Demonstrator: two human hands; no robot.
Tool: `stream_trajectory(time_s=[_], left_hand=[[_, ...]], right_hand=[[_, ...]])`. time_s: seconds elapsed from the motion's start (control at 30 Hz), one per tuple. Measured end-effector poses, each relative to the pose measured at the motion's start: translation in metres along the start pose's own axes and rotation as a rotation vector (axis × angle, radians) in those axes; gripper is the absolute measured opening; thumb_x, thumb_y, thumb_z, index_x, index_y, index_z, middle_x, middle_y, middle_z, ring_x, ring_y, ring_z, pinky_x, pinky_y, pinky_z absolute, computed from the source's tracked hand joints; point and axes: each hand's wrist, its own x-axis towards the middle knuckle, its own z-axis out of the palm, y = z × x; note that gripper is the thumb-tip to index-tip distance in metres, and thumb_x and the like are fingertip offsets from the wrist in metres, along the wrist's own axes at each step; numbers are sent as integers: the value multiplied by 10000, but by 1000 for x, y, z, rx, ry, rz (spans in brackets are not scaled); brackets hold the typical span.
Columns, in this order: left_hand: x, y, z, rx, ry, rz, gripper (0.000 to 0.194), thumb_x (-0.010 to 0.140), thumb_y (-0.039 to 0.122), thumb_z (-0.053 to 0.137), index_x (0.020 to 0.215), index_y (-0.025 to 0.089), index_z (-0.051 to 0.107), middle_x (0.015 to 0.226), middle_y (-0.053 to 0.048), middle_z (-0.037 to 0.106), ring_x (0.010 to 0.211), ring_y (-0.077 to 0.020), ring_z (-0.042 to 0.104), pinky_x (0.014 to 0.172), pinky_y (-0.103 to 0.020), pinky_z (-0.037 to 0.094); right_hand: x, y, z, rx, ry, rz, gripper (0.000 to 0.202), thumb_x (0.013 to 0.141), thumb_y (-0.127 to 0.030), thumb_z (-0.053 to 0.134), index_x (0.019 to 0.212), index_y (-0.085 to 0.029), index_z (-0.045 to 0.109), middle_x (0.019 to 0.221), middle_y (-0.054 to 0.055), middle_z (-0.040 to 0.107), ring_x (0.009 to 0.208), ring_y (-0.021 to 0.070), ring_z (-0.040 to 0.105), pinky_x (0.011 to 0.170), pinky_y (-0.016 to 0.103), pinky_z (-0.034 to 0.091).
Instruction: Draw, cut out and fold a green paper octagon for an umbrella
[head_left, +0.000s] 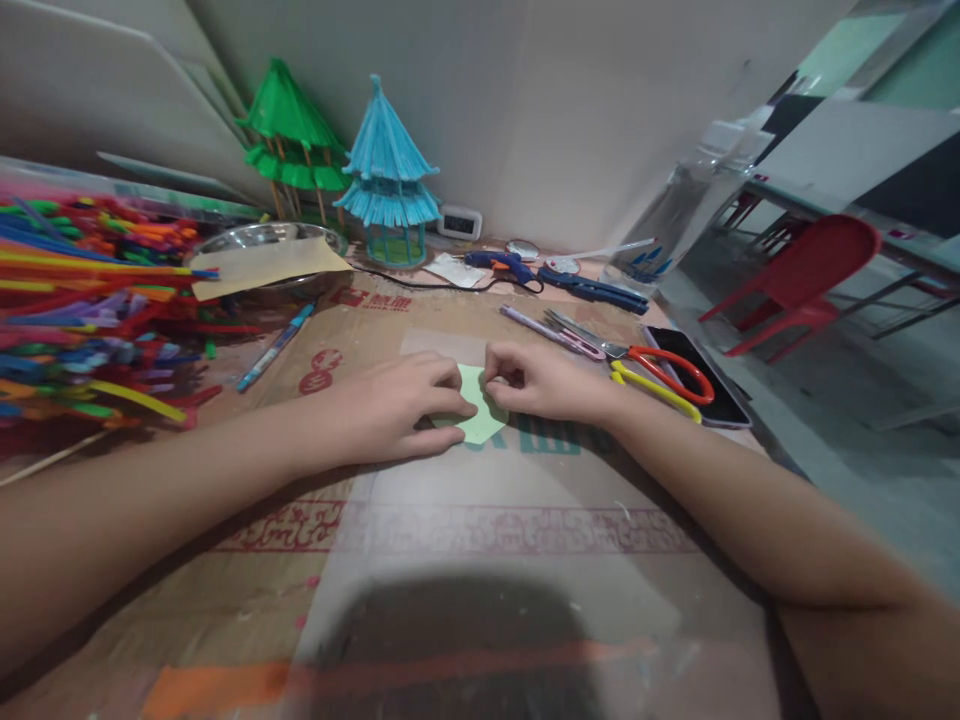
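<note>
A small light-green piece of paper (pixel 478 428) with angled edges lies on the cardboard-covered table between my hands. My left hand (pixel 394 405) rests on its left side, thumb and fingers apart, holding the paper down from above. At the right edge of the same paper is my right hand (pixel 544 382), its thumb and index fingertip pressed together in a pinch. Whatever sits between those fingertips is too small or hidden to name. Parts of the green paper are covered by the fingers of both hands.
Colourful pipe cleaners (pixel 97 310) fill the left side, near a blue pen (pixel 276 348) and a metal bowl (pixel 255 236). Green (pixel 289 130) and blue (pixel 390 170) tiered models stand behind. Scissors (pixel 671 370), a phone (pixel 701 375) and a glue gun (pixel 504 265) lie beyond my right hand.
</note>
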Motion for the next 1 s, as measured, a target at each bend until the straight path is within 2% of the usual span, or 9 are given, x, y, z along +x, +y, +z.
stream_trajectory(time_s=[0.1,0.23,0.37,0.47,0.63,0.73,0.83,0.9,1.0], left_hand=[[1,1,-1,3,-3,-3,277,1024,372,578,1180,237,764,1087,-87,658,1004,-250,619,900,-365,472],[1,0,1,12,-2,-1,271,1023,378,577,1161,239,764,1092,-86,662,1010,-248,622,908,-365,476],[1,0,1,29,0,10,289,1028,387,561,1167,231,761,1091,-92,663,1005,-251,622,905,-372,479],[1,1,0,36,-14,7,295,1032,382,552,1173,228,762,1092,-94,662,999,-249,622,901,-373,483],[1,1,-1,15,-1,0,299,1033,396,561,1185,235,762,1105,-92,673,1014,-249,627,911,-374,491],[1,0,0,-9,6,4,294,1029,389,566,1178,234,766,1093,-93,674,1009,-254,628,907,-380,495],[1,0,0,-6,3,8,295,1028,379,561,1173,224,765,1092,-97,668,1006,-260,629,907,-387,492],[1,0,0,2,-4,4,298,1029,376,559,1180,221,764,1098,-99,666,1004,-260,628,906,-387,490],[1,1,-1,-9,-9,-5,297,1033,381,555,1179,230,765,1111,-97,666,1018,-257,628,915,-382,493]], right_hand=[[1,2,-1,42,8,-3,109,804,-171,612,801,-227,519,704,-44,547,649,128,483,611,266,359],[0,2,2,126,-4,24,81,869,-267,631,881,-221,565,710,-42,565,652,133,499,609,261,373],[0,1,-4,29,-33,-21,135,793,-158,623,777,-229,509,687,-52,507,631,122,441,594,263,336],[1,5,-8,61,-36,1,155,762,-135,621,759,-229,498,673,-60,489,619,116,426,585,263,332],[2,11,-4,331,60,85,162,837,-308,681,871,-230,544,715,-44,570,614,122,483,577,265,371],[1,9,-2,260,-8,46,162,844,-332,694,891,-219,588,717,-42,568,635,124,490,593,265,379],[1,4,-4,124,-37,-7,96,820,-227,651,829,-223,556,676,-59,518,616,116,445,579,258,344],[0,3,-6,90,-54,-16,135,775,-156,629,781,-228,514,674,-63,507,612,111,428,577,255,335],[1,5,-5,154,10,18,118,790,-188,634,800,-225,523,704,-52,534,630,115,458,593,257,359]])
